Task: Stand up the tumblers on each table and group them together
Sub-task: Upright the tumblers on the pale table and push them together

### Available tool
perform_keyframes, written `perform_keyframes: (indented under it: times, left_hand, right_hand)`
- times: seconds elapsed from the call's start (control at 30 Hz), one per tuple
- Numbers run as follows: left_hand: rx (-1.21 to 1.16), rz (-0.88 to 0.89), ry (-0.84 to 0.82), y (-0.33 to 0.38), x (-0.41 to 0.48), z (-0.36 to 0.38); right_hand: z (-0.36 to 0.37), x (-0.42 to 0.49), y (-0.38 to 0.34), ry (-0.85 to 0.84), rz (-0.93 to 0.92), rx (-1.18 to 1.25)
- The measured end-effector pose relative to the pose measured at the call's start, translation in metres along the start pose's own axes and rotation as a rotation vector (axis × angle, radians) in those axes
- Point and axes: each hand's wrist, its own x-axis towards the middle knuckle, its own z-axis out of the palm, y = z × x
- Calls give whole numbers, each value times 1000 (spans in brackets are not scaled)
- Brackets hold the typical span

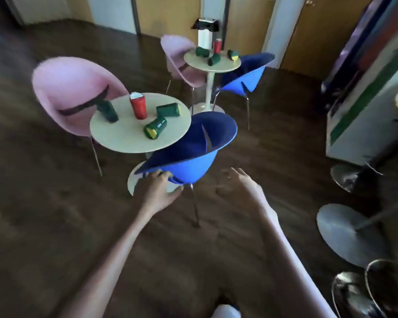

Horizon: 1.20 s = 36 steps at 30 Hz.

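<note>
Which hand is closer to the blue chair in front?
Left. The left hand touches the near blue chair at its lower rim; the right hand hovers open, apart, beside it.

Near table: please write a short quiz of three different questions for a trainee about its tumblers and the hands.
1. True or false: the red tumbler on the near table is standing.
2. How many green tumblers lie on this table?
3. The left hand touches: A) the blue chair B) a tumbler C) the pink chair

Key: 1 true; 2 three; 3 A. The right hand is open and holds nothing.
</note>
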Motion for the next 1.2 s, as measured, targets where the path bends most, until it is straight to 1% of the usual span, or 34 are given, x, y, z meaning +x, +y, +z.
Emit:
perform_keyframes:
  times: [0.1,0.17,0.3,0.47,0.63,0.73,0.8,0.87,1.0,1.1,1.2]
  left_hand:
    - [-68,-116,-31,-29,13,-9]
    - [-107,-169,-15,-42,26,-13]
    - [-120,-222,20,-69,73,-12]
    - [-53,-301,43,-103,145,-8]
    - [-36,-370,92,-123,193,-26]
    - [-112,-425,110,-159,220,-35]
    - [-120,-440,118,-191,238,-40]
    - [-111,-453,138,-218,260,-49]
    - [-16,-470,146,-280,317,-70]
    - [-76,-474,94,-334,369,-82]
    - [-188,-505,45,-379,419,-88]
  right_hand:
    - [27,42,-22,-67,-71,-15]
    - [41,72,-30,-104,-121,-31]
    - [61,146,-43,-129,-199,-58]
    - [79,240,-65,-206,-301,-39]
    - [100,320,-102,-274,-406,-36]
    - [119,360,-130,-291,-448,-25]
    - [135,387,-152,-316,-462,-20]
    - [154,415,-174,-355,-451,-3]
    - [203,482,-226,-417,-374,115]
    - [241,537,-270,-463,-267,237]
    - [276,587,-307,-502,-141,362]
